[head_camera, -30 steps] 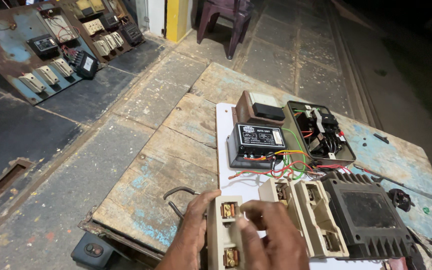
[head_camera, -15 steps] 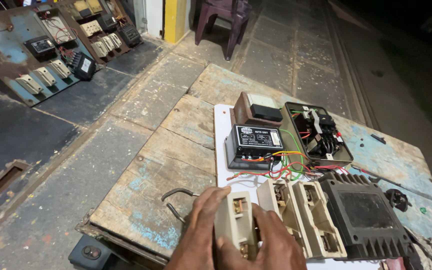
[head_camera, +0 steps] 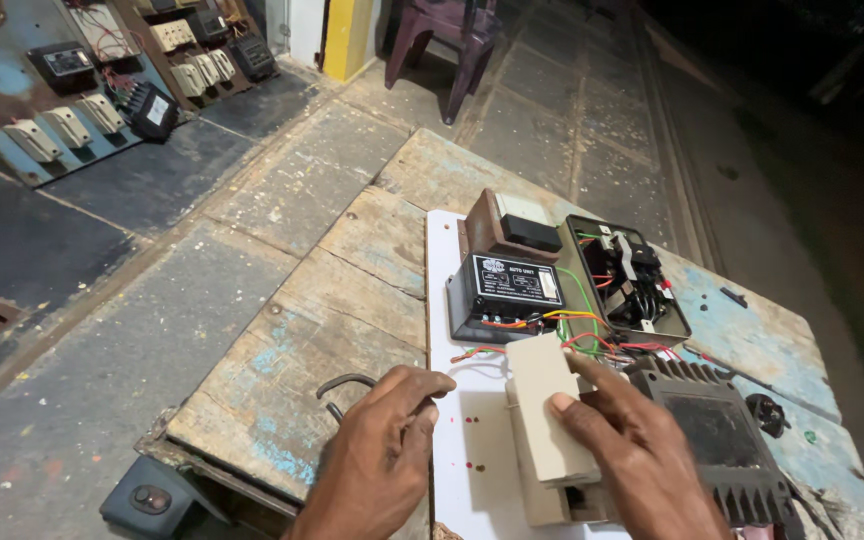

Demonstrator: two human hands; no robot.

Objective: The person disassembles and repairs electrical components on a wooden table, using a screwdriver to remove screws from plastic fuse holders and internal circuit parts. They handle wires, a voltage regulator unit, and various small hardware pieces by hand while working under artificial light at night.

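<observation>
Head view, looking down on a worn wooden desk with flaking blue paint. Right hand clamped on a beige rectangular plastic cover, thumb on its top face, grip closed round the far edge; cover tilted above a beige fuse block, just nearer than the black rectangular control box with white label. Left hand loosely curled (holding nothing), resting left of the cover at the white board's edge. Right of the black box, an open black contactor housing with coloured wires; right of the cover, a black finned metal casing.
</observation>
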